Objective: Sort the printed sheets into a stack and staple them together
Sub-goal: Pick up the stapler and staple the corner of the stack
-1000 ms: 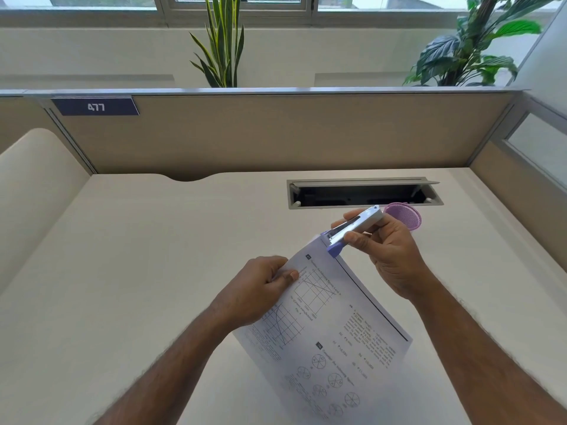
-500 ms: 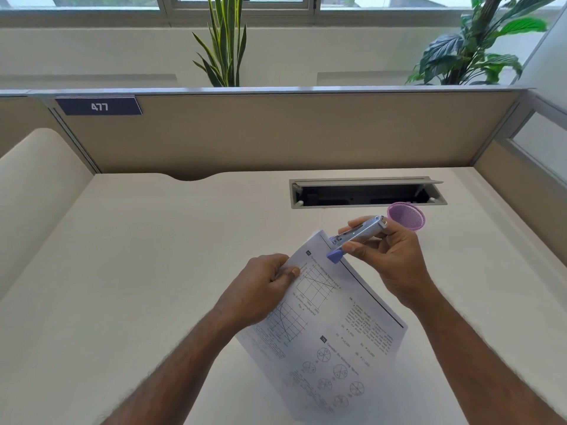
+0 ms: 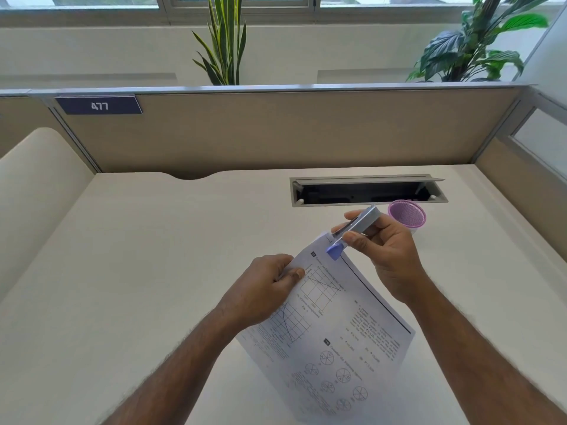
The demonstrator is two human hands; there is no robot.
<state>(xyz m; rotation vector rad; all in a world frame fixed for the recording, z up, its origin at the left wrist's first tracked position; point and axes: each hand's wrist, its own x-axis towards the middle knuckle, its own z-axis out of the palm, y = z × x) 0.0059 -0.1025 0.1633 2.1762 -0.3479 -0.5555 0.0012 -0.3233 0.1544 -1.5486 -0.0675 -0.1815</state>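
A stack of printed sheets (image 3: 334,338) with graphs, circles and text is held tilted above the desk. My left hand (image 3: 260,289) pinches its left edge near the top. My right hand (image 3: 386,253) grips a small silver stapler (image 3: 352,231) with a blue tip. The stapler's jaws sit over the top corner of the stack, and its blue tip rests on the front page.
A purple mesh cup (image 3: 406,214) stands just behind my right hand. An open cable slot (image 3: 368,190) is set into the white desk (image 3: 138,271) further back. Beige partitions (image 3: 276,130) close the desk at the back and on both sides.
The stapler came a little off the top corner and then moved back over it. The sheets dipped slightly while my left hand kept its hold.
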